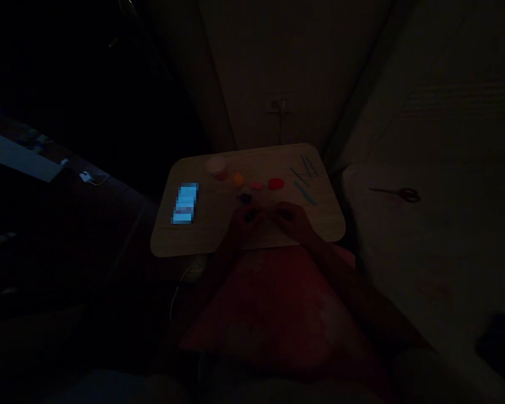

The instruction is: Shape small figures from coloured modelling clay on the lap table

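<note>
Both hands are over the near part of a small wooden table (214, 235), in very dim light. My left hand (243, 220) is curled, with a dark lump partly visible between its fingers. Close by on the right, my right hand (292, 219) is also curled, its fingers bent around a dark area I cannot make out. Just beyond my left hand lies a dark lump (246, 198). Farther back are an orange lump (238, 179), a pink lump (256, 186) and a red lump (276, 183), all soft-looking like modelling clay.
A pale tub (216, 167) stands at the back left, and a lit phone (186, 203) lies at the left. Several slim tools (305, 192) lie at the right. Scissors (404, 194) rest on a pale surface beyond the table. A wall socket (280, 104) holds a plug.
</note>
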{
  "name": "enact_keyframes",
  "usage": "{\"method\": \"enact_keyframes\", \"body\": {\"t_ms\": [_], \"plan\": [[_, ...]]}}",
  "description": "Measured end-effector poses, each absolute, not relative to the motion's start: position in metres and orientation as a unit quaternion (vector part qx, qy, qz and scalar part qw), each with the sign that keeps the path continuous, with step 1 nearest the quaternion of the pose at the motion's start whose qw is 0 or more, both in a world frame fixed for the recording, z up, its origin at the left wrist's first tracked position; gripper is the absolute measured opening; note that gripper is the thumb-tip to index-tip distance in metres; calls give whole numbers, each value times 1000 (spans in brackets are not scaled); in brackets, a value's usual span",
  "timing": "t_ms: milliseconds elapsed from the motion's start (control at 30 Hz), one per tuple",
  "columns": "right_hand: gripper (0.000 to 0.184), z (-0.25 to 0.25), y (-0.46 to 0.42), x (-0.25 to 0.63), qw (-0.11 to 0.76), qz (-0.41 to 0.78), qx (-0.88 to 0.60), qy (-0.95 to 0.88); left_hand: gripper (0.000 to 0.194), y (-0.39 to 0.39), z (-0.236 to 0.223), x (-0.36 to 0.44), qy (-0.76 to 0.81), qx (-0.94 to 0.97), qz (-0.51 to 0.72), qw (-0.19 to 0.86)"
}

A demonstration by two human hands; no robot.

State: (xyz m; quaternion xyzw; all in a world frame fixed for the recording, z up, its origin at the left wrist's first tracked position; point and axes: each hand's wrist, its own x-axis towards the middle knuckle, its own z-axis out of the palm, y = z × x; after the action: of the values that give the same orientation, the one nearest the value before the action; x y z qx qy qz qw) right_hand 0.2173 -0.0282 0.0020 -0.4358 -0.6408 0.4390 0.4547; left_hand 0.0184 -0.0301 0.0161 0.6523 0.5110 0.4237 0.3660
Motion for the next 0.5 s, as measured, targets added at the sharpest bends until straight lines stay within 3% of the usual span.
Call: {"method": "enact_keyframes", "body": {"t_ms": [500], "plan": [[17,2,-28,217,440,411,-445,-663,24,-28,8,17,465,696,422,348]]}}
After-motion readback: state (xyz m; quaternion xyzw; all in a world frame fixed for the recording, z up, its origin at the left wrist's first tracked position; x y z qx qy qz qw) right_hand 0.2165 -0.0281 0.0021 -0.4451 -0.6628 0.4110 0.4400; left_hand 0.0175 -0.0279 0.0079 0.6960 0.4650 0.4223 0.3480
